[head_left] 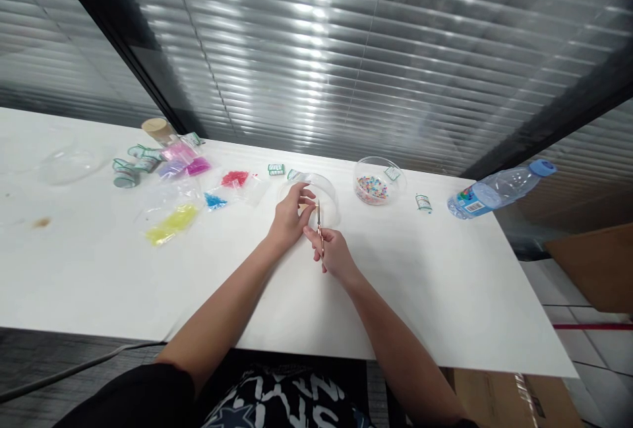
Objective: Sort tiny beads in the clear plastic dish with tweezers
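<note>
In my right hand [332, 251] is a small pair of scissors [319, 225], its blades pointing away from me. My left hand [291, 217] is pinched close beside the blade tips; whatever sits between thumb and forefinger is too small to make out. Just beyond both hands stands a clear round bowl [330, 192], partly hidden behind the left hand. To the right, another clear bowl [356, 181] holds multicoloured beads [372, 187]. Small thread spools with green markings, one spool [275, 169] among them, lie near the bowls.
Bags of red beads [235, 179], blue beads [214, 201] and yellow beads [173, 224] lie left, with pink and purple bags [179, 152] behind. A plastic bottle [499, 189] lies tilted at the right edge of the white table [435, 283]. Window blinds [316, 52] back the table.
</note>
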Tool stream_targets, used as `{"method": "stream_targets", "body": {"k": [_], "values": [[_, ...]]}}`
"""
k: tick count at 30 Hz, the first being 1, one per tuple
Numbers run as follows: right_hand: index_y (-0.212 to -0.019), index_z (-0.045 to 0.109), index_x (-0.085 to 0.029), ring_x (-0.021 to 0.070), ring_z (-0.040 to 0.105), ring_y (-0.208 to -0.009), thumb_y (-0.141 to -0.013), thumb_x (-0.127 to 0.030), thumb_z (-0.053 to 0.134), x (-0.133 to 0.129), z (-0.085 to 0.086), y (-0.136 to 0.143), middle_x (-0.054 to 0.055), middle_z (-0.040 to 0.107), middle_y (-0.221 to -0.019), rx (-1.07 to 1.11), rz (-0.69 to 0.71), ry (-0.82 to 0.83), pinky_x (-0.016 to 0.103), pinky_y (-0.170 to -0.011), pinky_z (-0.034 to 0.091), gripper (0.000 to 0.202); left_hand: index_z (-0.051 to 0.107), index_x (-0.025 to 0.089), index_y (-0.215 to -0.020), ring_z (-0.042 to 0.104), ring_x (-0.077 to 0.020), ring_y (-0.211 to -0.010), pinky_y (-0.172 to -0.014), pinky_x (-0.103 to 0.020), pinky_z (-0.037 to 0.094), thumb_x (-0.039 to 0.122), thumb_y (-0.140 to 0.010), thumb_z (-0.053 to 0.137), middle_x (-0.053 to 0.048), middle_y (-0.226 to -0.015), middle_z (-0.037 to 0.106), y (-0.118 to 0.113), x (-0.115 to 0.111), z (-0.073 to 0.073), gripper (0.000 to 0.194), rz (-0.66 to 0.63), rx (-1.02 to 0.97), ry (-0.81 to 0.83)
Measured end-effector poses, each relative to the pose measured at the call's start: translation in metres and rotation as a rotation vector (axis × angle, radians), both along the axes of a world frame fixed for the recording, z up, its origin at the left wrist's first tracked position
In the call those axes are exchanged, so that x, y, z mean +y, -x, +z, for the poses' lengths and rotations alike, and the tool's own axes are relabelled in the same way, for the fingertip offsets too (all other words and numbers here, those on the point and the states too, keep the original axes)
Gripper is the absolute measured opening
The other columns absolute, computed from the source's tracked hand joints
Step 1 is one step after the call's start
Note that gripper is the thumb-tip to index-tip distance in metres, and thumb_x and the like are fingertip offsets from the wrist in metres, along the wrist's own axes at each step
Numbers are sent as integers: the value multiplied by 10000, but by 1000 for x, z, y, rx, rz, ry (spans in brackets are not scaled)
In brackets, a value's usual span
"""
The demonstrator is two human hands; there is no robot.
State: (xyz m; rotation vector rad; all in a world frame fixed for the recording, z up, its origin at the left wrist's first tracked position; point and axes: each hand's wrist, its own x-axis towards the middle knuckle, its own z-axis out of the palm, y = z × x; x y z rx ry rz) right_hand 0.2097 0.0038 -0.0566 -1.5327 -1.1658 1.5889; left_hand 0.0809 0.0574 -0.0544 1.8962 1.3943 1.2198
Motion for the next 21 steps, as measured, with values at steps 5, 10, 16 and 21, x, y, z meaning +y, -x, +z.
{"method": "stream_targets", "body": {"k": [5,10,16,21], "values": [[-591,496,-201,78,355,-353,-761,-650,631,0,-1,0,-55,458,-440,-2,6,-8,197,-288,305,499,413,237,-1222,699,-135,-826,-691,-257,518,168,-848,554,-13,-1000,670,0,0,-1,405,-14,-8,-1],[-581,474,-203,70,351,-338,-758,-663,630,-1,-3,0,-59,459,-454,-18,4,-27,194,-281,307,517,409,242,-1226,706,-128,-824,-689,-245,521,153,-846,564,-11,-1004,679,1,0,-3,420,-23,-23,-4],[-593,474,-205,66,344,-327,-767,-630,638,-1,-1,0,-65,461,-454,-18,-1,-41,194,-280,301,488,408,245,-1226,718,-131,-826,-690,-243,530,158,-850,573,-26,-1040,694,3,-2,-1,420,-38,-37,10],[-590,465,-205,63,331,-343,-773,-606,638,-1,3,0,-72,444,-452,11,-1,-31,186,-285,310,474,414,236,-1225,719,-133,-817,-735,-278,549,177,-864,562,-38,-1046,700,4,-3,-2,394,-34,-43,2]]}}
